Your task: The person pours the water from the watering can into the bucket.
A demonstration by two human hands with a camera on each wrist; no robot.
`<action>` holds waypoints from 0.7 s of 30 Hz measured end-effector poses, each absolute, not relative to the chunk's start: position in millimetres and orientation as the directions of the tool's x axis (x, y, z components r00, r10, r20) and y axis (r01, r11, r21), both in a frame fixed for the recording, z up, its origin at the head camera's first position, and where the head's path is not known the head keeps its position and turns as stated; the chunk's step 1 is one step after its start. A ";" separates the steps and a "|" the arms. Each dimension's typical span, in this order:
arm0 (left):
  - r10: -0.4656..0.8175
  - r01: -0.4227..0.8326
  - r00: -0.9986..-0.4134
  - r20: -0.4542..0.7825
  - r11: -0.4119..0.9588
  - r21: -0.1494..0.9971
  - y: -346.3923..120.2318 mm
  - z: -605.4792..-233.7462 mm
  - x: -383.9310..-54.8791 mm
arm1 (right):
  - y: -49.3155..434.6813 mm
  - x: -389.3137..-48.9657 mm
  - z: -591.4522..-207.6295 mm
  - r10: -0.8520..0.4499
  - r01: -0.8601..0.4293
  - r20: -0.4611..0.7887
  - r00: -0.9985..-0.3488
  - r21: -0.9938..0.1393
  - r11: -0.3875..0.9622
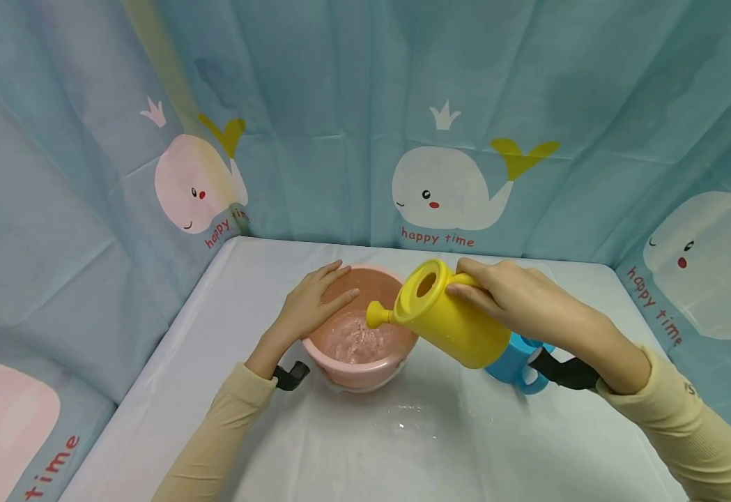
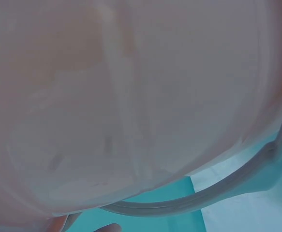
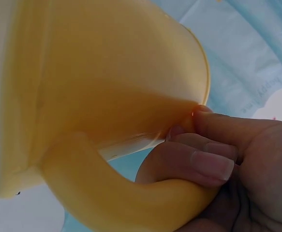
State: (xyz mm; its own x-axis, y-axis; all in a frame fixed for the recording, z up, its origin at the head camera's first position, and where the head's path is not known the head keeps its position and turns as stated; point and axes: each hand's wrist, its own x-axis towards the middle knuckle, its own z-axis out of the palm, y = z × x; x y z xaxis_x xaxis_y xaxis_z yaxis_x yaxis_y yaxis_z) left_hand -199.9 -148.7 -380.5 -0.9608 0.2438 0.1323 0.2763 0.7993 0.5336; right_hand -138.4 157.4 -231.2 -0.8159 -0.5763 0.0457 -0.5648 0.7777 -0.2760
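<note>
A pink bucket (image 1: 355, 376) stands on the white-covered table with rippled water (image 1: 359, 341) inside. My left hand (image 1: 307, 303) holds its left rim, thumb reaching over the inner side; in the left wrist view the bucket's wall (image 2: 131, 96) fills most of the picture. Gripped by its handle in my right hand (image 1: 516, 289), a yellow watering can (image 1: 459, 328) tilts left, its round spout head (image 1: 376, 314) over the bucket's opening. Close by in the right wrist view, fingers (image 3: 211, 164) curl round the can's thick handle (image 3: 131, 200).
Behind the can, partly hidden, stands a blue handled vessel (image 1: 516, 366) like a mug. Wet spots (image 1: 405, 425) shine on the tabletop (image 1: 365, 460) in front of the bucket. Blue whale-print curtains (image 1: 340, 174) enclose the table at the back and sides.
</note>
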 end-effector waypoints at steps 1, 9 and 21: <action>0.243 0.276 -0.961 0.133 0.800 0.533 -148.8 -380.6 -199.9 | 157.4 -138.7 -231.3 -0.577 -0.566 0.047 -0.815 -0.275 0.777; 0.242 0.277 -0.961 0.136 0.799 0.533 -149.5 -380.7 -200.4 | 157.8 -139.4 -231.4 -0.577 -0.567 0.050 -0.815 -0.272 0.778; 0.238 0.272 -0.962 0.133 0.798 0.539 -148.2 -381.9 -200.6 | 158.9 -139.0 -231.5 -0.570 -0.557 0.039 -0.820 -0.283 0.781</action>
State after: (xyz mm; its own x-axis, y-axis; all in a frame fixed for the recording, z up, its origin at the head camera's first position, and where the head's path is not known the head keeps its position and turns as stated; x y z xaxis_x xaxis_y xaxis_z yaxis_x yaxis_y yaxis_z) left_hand -200.6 -148.2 -381.9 -0.9622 0.2377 0.1331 0.2715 0.7975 0.5387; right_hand -139.0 158.9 -231.5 -0.8204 -0.5704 0.0392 -0.5566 0.7812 -0.2827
